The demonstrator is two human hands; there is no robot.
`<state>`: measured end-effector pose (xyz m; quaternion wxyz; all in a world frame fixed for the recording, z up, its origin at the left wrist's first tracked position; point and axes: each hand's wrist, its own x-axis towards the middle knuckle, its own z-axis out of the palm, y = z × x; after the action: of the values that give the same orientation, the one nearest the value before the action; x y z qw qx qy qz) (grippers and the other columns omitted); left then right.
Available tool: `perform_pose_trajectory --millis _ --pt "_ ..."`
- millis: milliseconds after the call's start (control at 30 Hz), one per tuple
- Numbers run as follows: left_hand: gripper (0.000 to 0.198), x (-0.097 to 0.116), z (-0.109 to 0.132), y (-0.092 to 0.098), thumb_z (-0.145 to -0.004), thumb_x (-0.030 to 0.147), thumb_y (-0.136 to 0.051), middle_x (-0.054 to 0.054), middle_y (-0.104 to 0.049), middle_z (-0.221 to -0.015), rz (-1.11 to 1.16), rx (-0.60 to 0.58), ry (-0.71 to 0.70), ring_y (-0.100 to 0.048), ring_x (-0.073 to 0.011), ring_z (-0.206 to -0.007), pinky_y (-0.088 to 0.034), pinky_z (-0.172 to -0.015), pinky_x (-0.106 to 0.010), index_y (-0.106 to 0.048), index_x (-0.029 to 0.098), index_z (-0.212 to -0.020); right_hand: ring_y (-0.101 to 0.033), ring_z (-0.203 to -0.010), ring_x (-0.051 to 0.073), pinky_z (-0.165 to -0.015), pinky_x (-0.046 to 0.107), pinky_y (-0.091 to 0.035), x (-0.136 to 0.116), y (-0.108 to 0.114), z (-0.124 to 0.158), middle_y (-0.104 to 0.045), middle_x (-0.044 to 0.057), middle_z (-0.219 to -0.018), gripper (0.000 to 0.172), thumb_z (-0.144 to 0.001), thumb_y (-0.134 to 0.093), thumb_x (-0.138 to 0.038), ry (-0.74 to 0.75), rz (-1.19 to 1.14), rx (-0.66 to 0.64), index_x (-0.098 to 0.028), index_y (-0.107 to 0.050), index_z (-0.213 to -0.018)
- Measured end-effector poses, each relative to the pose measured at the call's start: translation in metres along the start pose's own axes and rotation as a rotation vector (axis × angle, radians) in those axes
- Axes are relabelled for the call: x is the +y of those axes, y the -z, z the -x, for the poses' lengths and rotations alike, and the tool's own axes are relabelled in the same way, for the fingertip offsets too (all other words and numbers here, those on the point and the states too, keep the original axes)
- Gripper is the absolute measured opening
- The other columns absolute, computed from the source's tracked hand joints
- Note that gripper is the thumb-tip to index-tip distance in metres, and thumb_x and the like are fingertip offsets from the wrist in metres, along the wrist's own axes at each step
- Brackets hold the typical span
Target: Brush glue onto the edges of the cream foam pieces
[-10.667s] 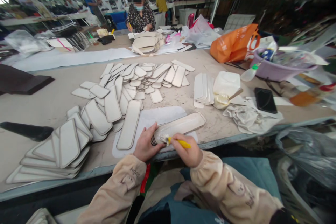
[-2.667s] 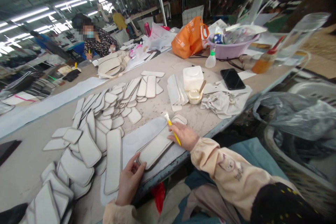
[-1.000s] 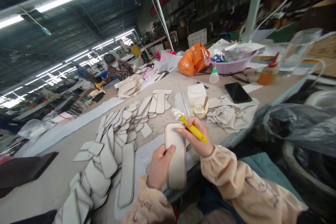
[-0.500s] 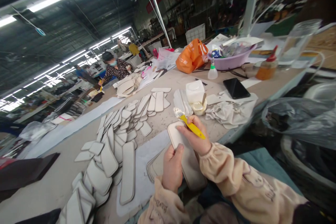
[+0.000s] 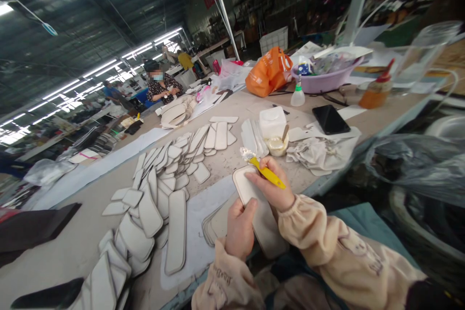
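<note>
My left hand [image 5: 240, 228] grips the left edge of a pale, rounded oblong panel [image 5: 267, 227], thumb on its face. My right hand [image 5: 276, 194] is closed around a yellow-handled tool [image 5: 271, 178], whose head is caked with white stuff; its kind I cannot make out. Fingers of that hand also rest on the panel's upper face. The panel is tilted over the table's near edge. Left of it, a stack of similar panels [image 5: 219, 220] lies on white paper [image 5: 198, 252], partly hidden by my left hand. One long panel [image 5: 176, 232] lies farther left.
A long heap of pale panels [image 5: 140, 237] spreads leftward. Beyond my hands are a small tub of cream paste [image 5: 278, 147], a white container [image 5: 272, 121], a crumpled cloth [image 5: 312, 152], a phone [image 5: 330, 119], an orange bag [image 5: 267, 75] and a purple basin [image 5: 327, 82]. A masked co-worker [image 5: 163, 88] sits farther back.
My view has shifted slightly. Both hands keep their hold on the panel and the yellow tool, with little movement. The co-worker's arm has drawn in, hands now together.
</note>
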<state>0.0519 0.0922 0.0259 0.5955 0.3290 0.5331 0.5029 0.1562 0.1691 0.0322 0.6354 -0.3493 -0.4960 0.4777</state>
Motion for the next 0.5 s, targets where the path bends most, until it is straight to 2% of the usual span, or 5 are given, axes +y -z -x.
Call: perform_pose_trajectory --millis 100,200,367,500 --pt "0.045 0.004 -0.002 -0.005 -0.080 0.049 -0.065 -0.008 -0.073 -0.088 0.152 -0.049 -0.032 -0.067 -0.0236 -0.082 -0.051 -0.071 -0.033 -0.065 0.017 -0.111 -0.031 -0.052 0.009 -0.050 0.024 -0.027 0.005 0.001 -0.001 -0.034 -0.008 -0.062 0.035 -0.075 -0.073 -0.032 -0.007 0.008 -0.033 -0.025 -0.040 -0.083" --pt "0.046 0.005 -0.006 -0.007 -0.081 0.050 -0.064 -0.010 -0.073 -0.090 0.223 -0.030 -0.053 -0.068 -0.0234 -0.083 -0.051 -0.072 -0.033 -0.065 0.014 -0.110 -0.032 -0.054 0.010 -0.051 0.024 -0.029 0.010 0.003 -0.001 -0.035 -0.008 -0.064 0.034 -0.076 -0.073 -0.033 -0.014 0.023 -0.061 -0.025 -0.041 -0.085" --pt "0.046 -0.004 -0.008 -0.005 -0.078 0.052 -0.066 -0.008 -0.073 -0.083 0.101 0.060 -0.080 -0.067 -0.0205 -0.074 -0.050 -0.066 -0.029 -0.069 0.012 -0.100 -0.036 -0.057 0.010 -0.054 0.024 -0.032 0.010 0.006 -0.002 -0.039 -0.007 -0.067 0.032 -0.075 -0.073 -0.032 -0.007 0.073 -0.049 -0.025 -0.042 -0.084" --pt "0.042 -0.016 -0.002 -0.006 -0.071 0.045 -0.074 -0.008 -0.072 -0.073 0.023 0.002 0.027 -0.064 -0.0184 -0.061 -0.049 -0.058 -0.028 -0.071 0.009 -0.092 -0.038 -0.057 0.010 -0.055 0.023 -0.034 0.011 0.006 -0.006 -0.040 -0.007 -0.066 0.036 -0.071 -0.075 -0.033 -0.019 0.039 0.011 -0.024 -0.042 -0.080"
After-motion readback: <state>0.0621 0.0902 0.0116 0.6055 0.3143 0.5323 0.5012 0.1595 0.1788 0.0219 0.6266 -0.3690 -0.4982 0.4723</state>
